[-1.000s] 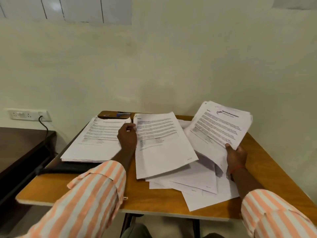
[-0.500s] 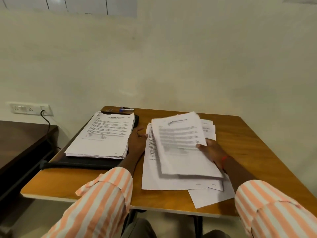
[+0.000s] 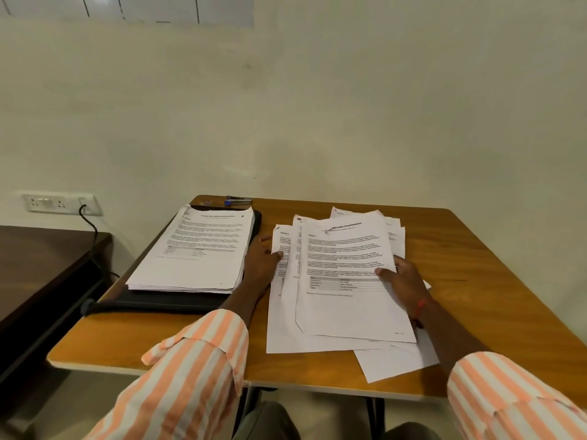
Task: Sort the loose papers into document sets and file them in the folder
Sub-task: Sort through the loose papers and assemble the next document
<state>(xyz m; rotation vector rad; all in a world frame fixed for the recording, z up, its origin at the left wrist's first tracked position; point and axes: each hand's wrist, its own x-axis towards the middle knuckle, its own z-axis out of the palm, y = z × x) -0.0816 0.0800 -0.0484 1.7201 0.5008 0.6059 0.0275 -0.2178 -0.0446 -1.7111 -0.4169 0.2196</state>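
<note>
Plain cream wall (image 3: 317,106) backs a wooden counter (image 3: 460,258), where the work is split into two zones, apparently so that sorted and unsorted sheets stay apart. On the left side a black folder (image 3: 165,301) lies flat, and a thick, squared stack of printed pages (image 3: 197,249) rests on it; whether those pages are clipped in or only laid there cannot be told. Just beside it to the right, the loose papers (image 3: 343,300) lie fanned and overlapping, several corners sticking out at odd angles. The left hand (image 3: 259,265) sits between the two piles with its fingers (image 3: 266,239) nearly straight and its thumb against the left edge of the loose papers, gripping nothing, likely bracing the pile. The right hand (image 3: 405,281) has its thumb on the top sheet and its fingers curled round the right edge, pinching the upper sheets, probably to square them or lift off a set. A small stapler-like item (image 3: 238,201) lies at the far edge, behind the folder.
</note>
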